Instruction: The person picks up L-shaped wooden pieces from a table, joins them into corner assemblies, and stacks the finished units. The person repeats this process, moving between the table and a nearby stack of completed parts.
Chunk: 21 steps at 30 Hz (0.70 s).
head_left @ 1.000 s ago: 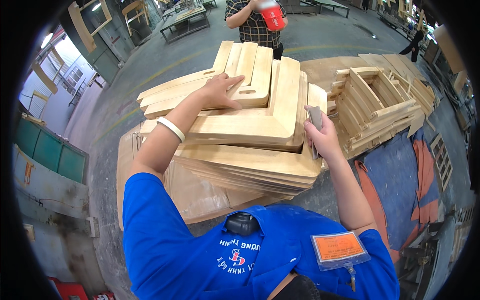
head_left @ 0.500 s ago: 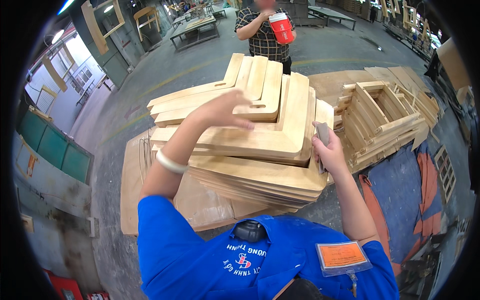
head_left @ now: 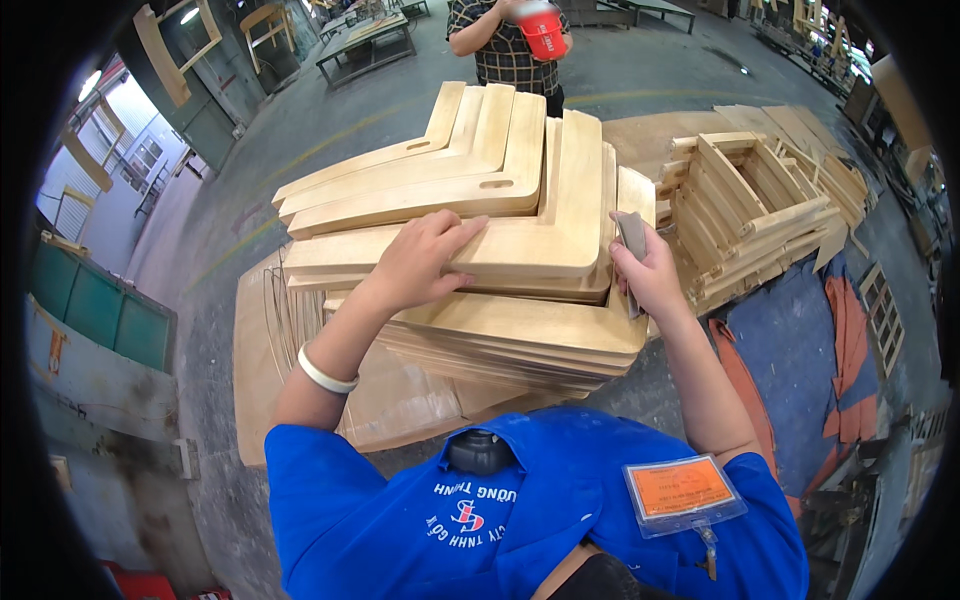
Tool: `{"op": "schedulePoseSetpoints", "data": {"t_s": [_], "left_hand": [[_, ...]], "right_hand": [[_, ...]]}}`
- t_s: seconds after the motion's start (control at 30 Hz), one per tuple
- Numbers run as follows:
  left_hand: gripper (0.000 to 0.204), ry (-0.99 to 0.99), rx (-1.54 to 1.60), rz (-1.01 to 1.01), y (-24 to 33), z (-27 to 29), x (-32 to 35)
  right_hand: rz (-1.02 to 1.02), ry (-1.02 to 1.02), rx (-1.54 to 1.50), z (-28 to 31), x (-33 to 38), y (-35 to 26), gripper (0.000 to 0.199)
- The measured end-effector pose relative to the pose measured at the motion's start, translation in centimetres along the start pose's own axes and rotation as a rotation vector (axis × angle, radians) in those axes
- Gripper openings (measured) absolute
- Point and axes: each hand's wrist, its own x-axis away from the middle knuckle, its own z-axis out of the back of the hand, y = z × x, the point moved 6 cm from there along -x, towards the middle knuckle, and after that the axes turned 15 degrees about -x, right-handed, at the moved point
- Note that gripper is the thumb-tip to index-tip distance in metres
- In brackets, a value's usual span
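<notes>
A stack of pale wooden L-shaped frame pieces (head_left: 350, 245) lies in front of me, several layers deep. My left hand (head_left: 425, 262) rests on the front arm of an upper piece, thumb and fingers spread, the thumb by its front edge. At the right end of the stack, my right hand (head_left: 650, 270) is closed round a folded piece of sandpaper (head_left: 632, 235), grey-brown and held upright beside the rounded corners. Two of the upper pieces have an oval slot near the corner. More L-shaped pieces (head_left: 520, 328) lie beneath, nearer me.
A second stack of wooden frames (head_left: 755, 200) stands on the right. Brown cardboard (head_left: 265, 380) lies under the stacks. Blue and orange cloth (head_left: 785, 340) covers the floor at right. Across the stack stands a person (head_left: 510, 50) holding a red bucket (head_left: 542, 35).
My left hand has come down from above the stack onto the front piece. My right hand still holds the sandpaper at the right end. The view has shifted slightly.
</notes>
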Motion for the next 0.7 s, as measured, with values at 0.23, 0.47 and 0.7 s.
{"op": "schedulePoseSetpoints", "data": {"t_s": [0.23,0.47,0.7], "left_hand": [[0.066,0.067,-0.024,0.026,0.0,-0.5,-1.2],[0.065,0.037,-0.057,0.110,-1.2,-0.5,-1.5],[0.065,0.049,-0.072,0.120,-2.3,-1.0,-1.3]], "right_hand": [[-0.004,0.017,0.001,0.3,0.2,0.1,0.043],[-0.002,0.031,0.054,0.6,-0.1,0.3,0.043],[-0.031,0.025,0.067,0.6,0.0,0.5,0.040]]}}
